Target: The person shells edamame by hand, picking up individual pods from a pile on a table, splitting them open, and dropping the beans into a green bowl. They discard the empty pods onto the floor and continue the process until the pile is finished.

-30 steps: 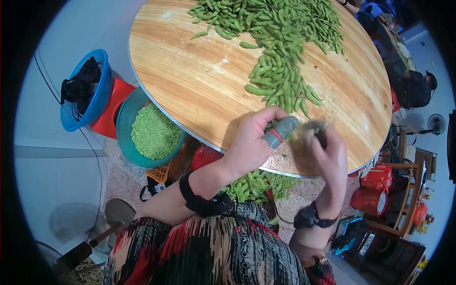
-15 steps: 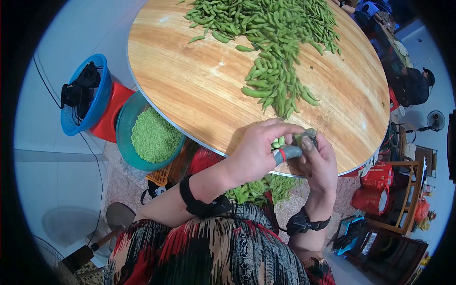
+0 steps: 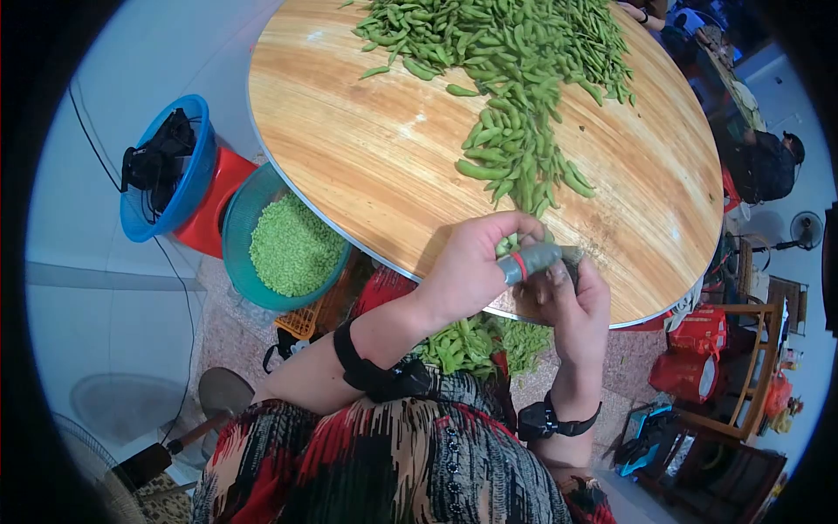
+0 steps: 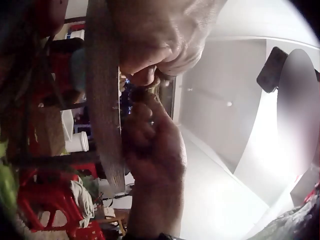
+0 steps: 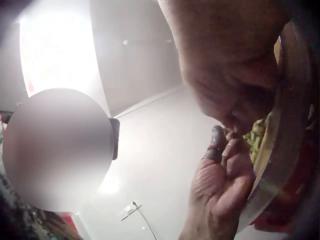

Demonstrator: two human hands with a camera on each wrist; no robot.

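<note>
My left hand [image 3: 467,266] is over the near edge of the round wooden table [image 3: 349,157], fingers curled round pale green shelled soybeans [image 3: 506,245]. A grey cover with a red band [image 3: 529,263] sits on its thumb. Close against that thumb tip, my right hand [image 3: 578,306] has its fingers bent in a pinch, with a dark grey cover [image 3: 572,256] on one finger. A green soybean pod [image 3: 547,235] shows between the fingertips, mostly hidden. Both wrist views show the left hand [image 5: 220,185] and right hand [image 4: 155,145] meeting at the fingertips.
Soybean pods [image 3: 515,131] trail across the table from a large heap [image 3: 489,39]. Below the left edge stands a teal basket [image 3: 240,253] of shelled beans [image 3: 295,244], beside a blue basket [image 3: 131,218] on a red stool [image 3: 214,205]. Empty hulls [image 3: 463,345] lie below the near edge.
My right hand came in from the right to meet the left hand's fingertips and stays there, now slightly lower. The left thumb has straightened towards the right hand.
</note>
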